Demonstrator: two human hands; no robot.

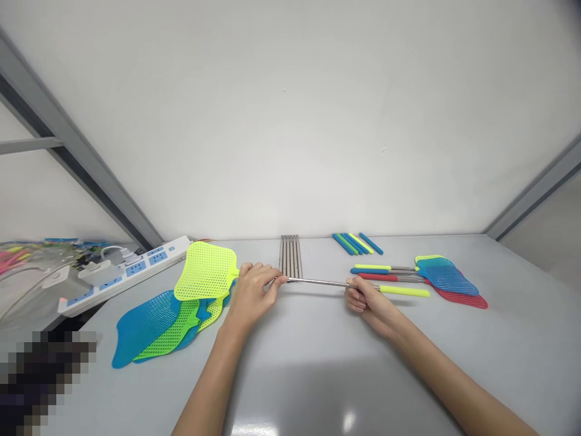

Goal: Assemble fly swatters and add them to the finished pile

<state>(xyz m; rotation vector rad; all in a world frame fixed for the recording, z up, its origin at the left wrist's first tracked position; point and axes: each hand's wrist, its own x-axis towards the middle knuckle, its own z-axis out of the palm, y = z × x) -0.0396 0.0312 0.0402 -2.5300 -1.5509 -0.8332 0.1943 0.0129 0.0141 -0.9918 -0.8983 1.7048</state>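
Observation:
Both hands hold one fly swatter level above the table. Its yellow mesh head point(207, 271) points left, a thin metal rod point(320, 282) spans the gap between the hands, and the yellow handle point(403, 291) sticks out to the right. My left hand point(256, 290) is closed around the swatter just beside its head, with the thumb along the rod. My right hand point(367, 300) grips the rod close to the handle. Beneath the held head, loose blue and green swatter heads point(147, 321) overlap on the table, with another yellow one partly covered.
Several metal rods point(290, 257) lie side by side near the wall. Coloured handle sleeves point(356, 243) rest right of them. Complete swatters point(447, 278) are stacked at the right. A power strip point(136, 272) with plugs and bagged items stand along the left.

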